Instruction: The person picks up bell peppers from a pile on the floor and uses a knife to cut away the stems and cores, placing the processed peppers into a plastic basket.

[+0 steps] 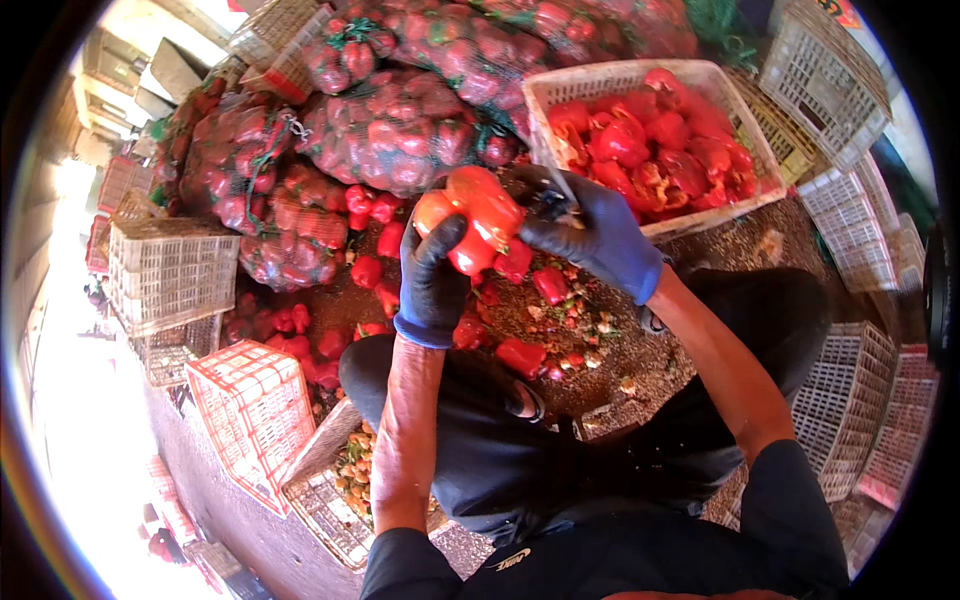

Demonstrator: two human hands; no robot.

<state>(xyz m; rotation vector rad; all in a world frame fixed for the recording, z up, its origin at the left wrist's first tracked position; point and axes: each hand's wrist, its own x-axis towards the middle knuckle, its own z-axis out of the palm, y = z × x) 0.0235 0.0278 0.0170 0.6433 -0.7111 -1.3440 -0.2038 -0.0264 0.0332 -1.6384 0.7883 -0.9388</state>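
Note:
My left hand (432, 270), in a black-and-blue work glove, is closed round a large glossy red bell pepper (470, 220), its thumb pressed on the near side. Close to the pepper's right side is my right hand (590, 235), gloved alike, with its fingers curled. A thin grey blade, apparently a small knife (562, 182), shows at those fingers; its handle is hidden in the glove. Below the hands, loose red peppers (521, 356) lie on the ground among trimmings (590, 325).
A pale plastic crate (660, 232) of opened red peppers stands at the far right. Net sacks (395, 125) of peppers are heaped at the back. A red-and-white crate (250, 420) and a crate with pepper cores (325, 515) stand left of my legs. Stacked crates (845, 400) line the right.

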